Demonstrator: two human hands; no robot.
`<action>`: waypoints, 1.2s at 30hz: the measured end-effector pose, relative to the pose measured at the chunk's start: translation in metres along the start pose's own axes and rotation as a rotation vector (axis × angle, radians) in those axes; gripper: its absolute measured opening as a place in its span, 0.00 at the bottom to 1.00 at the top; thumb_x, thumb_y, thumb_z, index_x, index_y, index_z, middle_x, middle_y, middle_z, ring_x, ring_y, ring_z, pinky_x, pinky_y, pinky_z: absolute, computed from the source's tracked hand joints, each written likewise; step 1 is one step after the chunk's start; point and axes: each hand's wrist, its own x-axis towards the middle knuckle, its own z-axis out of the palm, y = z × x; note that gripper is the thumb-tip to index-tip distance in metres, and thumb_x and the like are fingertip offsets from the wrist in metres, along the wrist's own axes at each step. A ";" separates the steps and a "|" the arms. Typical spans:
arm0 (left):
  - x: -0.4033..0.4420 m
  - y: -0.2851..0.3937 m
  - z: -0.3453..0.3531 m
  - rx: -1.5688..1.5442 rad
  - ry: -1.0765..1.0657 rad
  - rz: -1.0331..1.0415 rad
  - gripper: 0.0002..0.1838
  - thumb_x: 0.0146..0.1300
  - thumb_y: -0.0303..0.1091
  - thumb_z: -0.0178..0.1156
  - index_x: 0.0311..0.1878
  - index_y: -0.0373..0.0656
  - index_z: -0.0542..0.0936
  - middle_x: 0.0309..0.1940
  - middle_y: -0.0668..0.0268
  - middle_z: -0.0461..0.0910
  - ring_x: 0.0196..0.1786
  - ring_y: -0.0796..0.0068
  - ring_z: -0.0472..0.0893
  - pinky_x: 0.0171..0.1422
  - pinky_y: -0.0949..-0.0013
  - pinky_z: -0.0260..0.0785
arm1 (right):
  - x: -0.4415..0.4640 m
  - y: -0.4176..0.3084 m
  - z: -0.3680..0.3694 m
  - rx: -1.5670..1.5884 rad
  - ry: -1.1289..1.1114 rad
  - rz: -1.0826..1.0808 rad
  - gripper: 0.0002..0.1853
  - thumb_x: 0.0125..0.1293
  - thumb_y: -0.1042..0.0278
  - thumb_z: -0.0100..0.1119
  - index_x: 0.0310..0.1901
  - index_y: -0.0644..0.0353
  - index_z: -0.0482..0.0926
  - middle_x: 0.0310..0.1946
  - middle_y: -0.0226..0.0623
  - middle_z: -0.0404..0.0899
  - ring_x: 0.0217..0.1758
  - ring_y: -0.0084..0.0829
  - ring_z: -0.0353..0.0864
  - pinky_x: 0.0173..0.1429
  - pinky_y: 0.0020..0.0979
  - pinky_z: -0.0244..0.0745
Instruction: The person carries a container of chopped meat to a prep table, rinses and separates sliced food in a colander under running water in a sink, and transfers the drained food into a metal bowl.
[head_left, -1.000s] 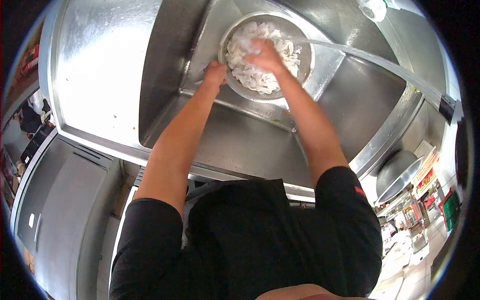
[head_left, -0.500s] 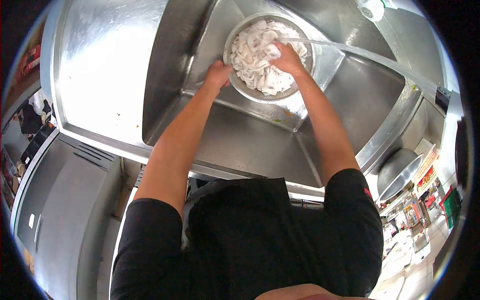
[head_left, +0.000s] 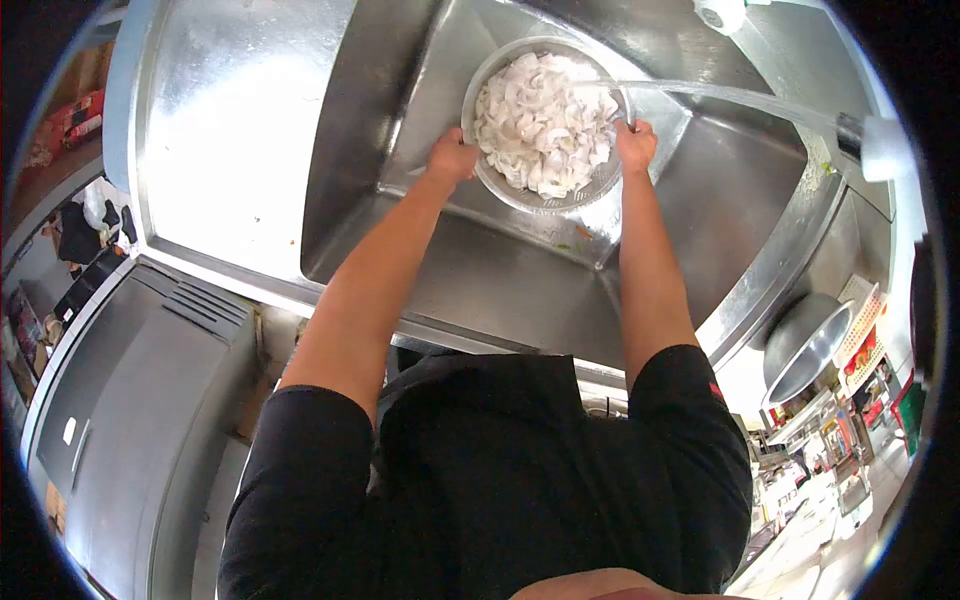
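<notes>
A round metal colander (head_left: 548, 207) is in the deep steel sink, filled with pale, whitish, wet-looking curled pieces (head_left: 545, 125) whose kind I cannot make out for sure. My left hand (head_left: 453, 157) grips the colander's rim on its left side, fingers wrapped round the edge. On the opposite side, my right hand (head_left: 636, 146) is closed on the rim. From the right, a stream of water (head_left: 735, 93) arcs out of a dark-tipped tap (head_left: 850, 135) and lands on the white pieces.
The steel sink (head_left: 490, 270) surrounds the colander, with small orange and green scraps on its floor. A steel drainboard (head_left: 230, 150) adjoins it on the left. At right stand a large metal bowl (head_left: 808, 345) and a cream plastic basket (head_left: 862, 330). A grey metal cabinet (head_left: 140, 400) is lower left.
My right hand has left the white pieces and taken hold of the colander's right rim. The left hand stays on the left rim. The pieces now lie spread more loosely.
</notes>
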 end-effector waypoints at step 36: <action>-0.238 0.094 -0.087 -0.133 0.708 0.477 0.20 0.61 0.36 0.63 0.20 0.40 0.65 0.16 0.75 0.59 0.23 0.81 0.58 0.26 0.70 0.56 | -0.096 -0.150 -0.215 0.783 -0.514 -0.246 0.10 0.62 0.64 0.59 0.38 0.63 0.78 0.28 0.30 0.77 0.32 0.22 0.73 0.37 0.26 0.68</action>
